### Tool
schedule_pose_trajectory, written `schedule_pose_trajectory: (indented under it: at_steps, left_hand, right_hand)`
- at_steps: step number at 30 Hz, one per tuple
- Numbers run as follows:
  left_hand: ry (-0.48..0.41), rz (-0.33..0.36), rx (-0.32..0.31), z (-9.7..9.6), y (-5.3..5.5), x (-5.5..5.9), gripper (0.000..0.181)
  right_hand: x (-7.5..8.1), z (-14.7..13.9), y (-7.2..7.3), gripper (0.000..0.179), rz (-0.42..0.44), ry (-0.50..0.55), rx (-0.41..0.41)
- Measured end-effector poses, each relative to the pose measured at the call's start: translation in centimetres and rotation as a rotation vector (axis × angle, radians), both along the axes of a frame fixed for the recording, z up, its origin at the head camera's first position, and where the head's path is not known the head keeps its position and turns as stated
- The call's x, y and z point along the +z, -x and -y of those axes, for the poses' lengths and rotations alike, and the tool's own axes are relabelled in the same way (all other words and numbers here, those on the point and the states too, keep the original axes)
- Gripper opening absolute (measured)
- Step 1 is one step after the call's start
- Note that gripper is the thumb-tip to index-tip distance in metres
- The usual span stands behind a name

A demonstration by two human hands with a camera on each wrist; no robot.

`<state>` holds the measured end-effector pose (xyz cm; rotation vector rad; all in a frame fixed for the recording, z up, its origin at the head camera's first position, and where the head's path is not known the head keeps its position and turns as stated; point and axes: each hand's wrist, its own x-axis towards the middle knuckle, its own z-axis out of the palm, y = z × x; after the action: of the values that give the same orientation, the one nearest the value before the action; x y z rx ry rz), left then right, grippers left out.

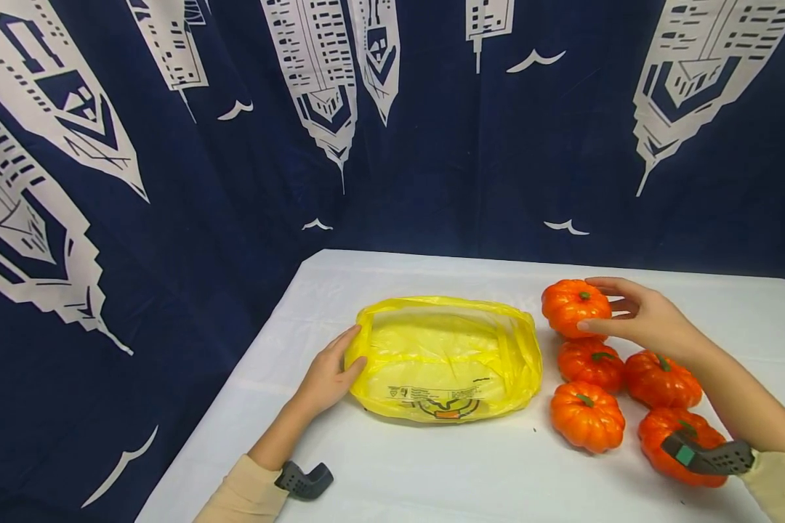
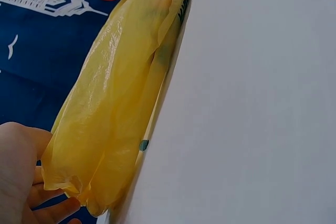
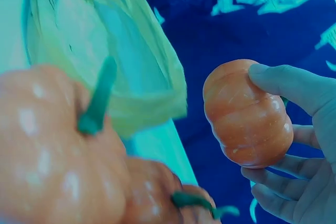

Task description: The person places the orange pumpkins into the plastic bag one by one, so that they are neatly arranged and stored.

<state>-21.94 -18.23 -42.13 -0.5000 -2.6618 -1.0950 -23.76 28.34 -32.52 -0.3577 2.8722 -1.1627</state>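
Observation:
A yellow plastic bag (image 1: 441,349) lies on the table with its wide mouth spread open and dark print along its near side. My left hand (image 1: 327,374) pinches its left rim, the thumb at the mouth and the fingers outside. In the left wrist view, the fingers go partly behind the yellow film. To the right of the bag, my right hand (image 1: 650,319) grips a small orange pumpkin (image 3: 247,116) between thumb and fingers. Its green stem is mostly hidden in the right wrist view. Below it sit several more pumpkins, including one nearest the bag (image 1: 587,418).
A white cloth covers the table (image 1: 379,479). Behind it hangs a dark blue curtain (image 1: 432,181) with white buildings and birds. One pumpkin (image 1: 663,381) sits beside the right forearm, and another (image 1: 680,454) is partly covered by the dark wrist strap (image 1: 713,456).

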Motion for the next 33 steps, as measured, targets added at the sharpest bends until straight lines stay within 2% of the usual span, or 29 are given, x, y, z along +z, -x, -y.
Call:
schedule_pose_trajectory:
  at_steps: [5,13,22,33]
  left_hand:
    - [0.004,0.004,0.003,0.0,-0.1,0.1,0.059]
    - [0.002,-0.001,0.002,0.1,-0.1,-0.1,0.058]
    - [0.006,-0.002,-0.003,-0.1,-0.2,0.0,0.059]
    - [-0.002,-0.003,-0.015,-0.2,-0.2,0.0,0.058]
  right_hand:
    - [0.0,2.1,-0.5,0.078,0.007,0.035,0.039]
    - [-0.6,5.0,-0.7,0.076,-0.027,0.062,0.125]
    - [-1.4,7.5,-0.5,0.075,-0.048,0.083,0.158]
    - [-2.6,10.1,-0.1,0.077,0.012,0.145,0.179]
